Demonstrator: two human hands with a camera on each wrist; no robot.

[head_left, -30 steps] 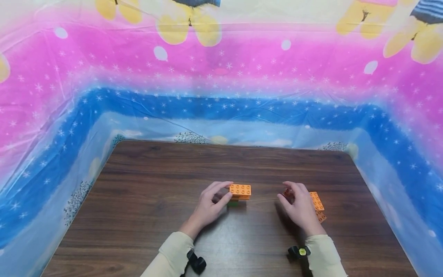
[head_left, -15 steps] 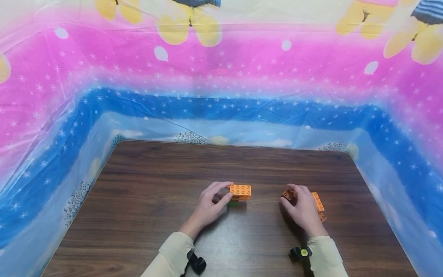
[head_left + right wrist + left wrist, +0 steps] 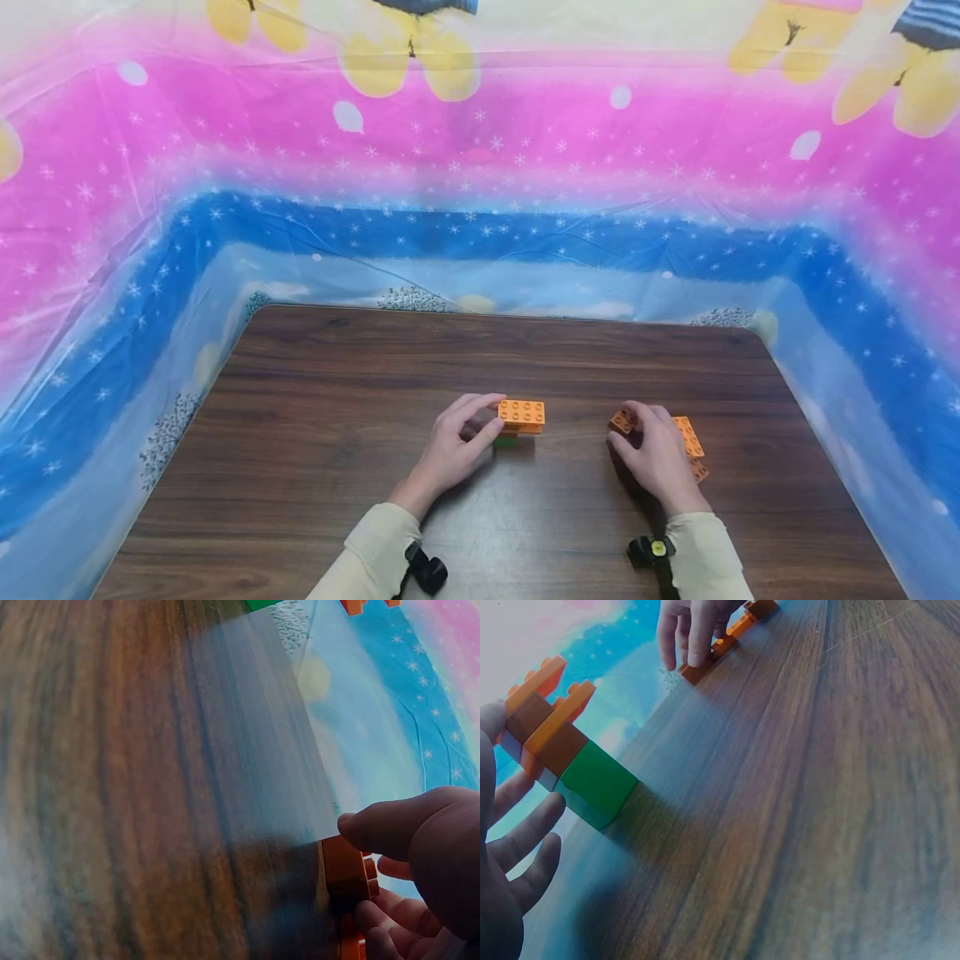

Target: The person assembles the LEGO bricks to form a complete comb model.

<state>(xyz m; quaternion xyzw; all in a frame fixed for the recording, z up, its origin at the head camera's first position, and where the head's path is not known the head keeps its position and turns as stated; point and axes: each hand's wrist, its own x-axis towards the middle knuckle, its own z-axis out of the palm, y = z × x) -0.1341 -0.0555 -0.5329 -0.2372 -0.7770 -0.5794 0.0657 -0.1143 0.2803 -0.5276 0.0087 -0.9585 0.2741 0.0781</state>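
Note:
My left hand [image 3: 453, 442] holds a stack of toy building bricks [image 3: 521, 412] by its left end, thumb and fingers on either side. In the left wrist view the stack stands on the table, a green brick [image 3: 596, 784] at the bottom with brown and orange pieces above. My right hand [image 3: 658, 454] pinches a small brown brick [image 3: 622, 420] low at the tabletop, right of the stack. In the right wrist view the thumb meets one edge of this brown brick [image 3: 346, 874], and fingers curl by its studded side. The palm hides part of the pieces there.
An orange brick [image 3: 687, 436] lies just right of my right hand, beside another brown brick [image 3: 699, 470]. The dark wooden table [image 3: 337, 358] is backed by a patterned pink and blue curtain [image 3: 480, 233]. Black camera mounts [image 3: 426, 570] sit at both wrists.
My right hand has shifted slightly right and toward me, its fingers closing in on the small brown brick, which shows more now. The left hand and its stack have stayed put.

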